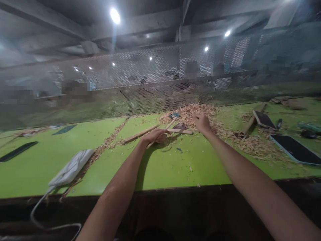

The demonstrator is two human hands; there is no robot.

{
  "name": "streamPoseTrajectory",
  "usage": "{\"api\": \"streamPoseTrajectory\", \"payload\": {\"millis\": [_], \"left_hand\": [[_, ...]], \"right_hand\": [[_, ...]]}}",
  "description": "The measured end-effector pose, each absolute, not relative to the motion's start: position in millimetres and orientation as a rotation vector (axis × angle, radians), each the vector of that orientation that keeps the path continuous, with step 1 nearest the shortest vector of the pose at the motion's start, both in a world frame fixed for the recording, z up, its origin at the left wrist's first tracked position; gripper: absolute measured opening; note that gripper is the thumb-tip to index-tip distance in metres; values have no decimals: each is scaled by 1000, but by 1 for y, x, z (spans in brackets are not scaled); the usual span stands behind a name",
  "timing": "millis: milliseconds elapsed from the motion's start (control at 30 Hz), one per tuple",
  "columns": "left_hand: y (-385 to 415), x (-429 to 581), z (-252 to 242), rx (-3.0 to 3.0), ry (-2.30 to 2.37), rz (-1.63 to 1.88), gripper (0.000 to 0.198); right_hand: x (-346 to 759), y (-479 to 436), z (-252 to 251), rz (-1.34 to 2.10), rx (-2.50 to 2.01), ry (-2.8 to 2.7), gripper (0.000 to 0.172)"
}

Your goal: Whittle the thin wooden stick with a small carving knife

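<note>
Over the green table (175, 170), the left grip (155, 136) clasps a slim, pale stick (172, 123), the right grip (202, 124) unclear.

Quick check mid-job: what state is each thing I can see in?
Left hand: closed around a thin stick.
Thin stick: slanted, in the left hand's grip.
Right hand: fingers curled by the shavings; any contents unclear.
Shavings: loose, heaped and scattered.
Blue-edged phone: lying flat, screen dark.
White corded unit: lying on the table, cable hanging below the edge.
Ceiling light: lit.
</note>
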State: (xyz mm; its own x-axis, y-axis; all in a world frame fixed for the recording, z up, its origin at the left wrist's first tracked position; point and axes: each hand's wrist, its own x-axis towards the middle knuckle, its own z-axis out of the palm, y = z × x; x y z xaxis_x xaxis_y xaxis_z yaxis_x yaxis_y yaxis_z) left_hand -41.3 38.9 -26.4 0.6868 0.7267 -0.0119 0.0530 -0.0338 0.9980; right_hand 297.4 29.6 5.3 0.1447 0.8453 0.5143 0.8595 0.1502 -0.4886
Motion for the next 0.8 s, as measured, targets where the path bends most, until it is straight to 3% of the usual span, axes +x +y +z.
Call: {"api": "streamPoseTrajectory", "payload": {"millis": [267,600,800], "left_hand": [[43,-38,-28,1435,735,608,38],[50,-37,-29,1446,677,583,41],[45,-40,-27,1522,689,569,44]], "right_hand": [[243,18,7,141,-1586,-1955,38],[249,21,3,112,-1651,-1930,37],[267,25,0,93,-1705,-1912,45]]}}
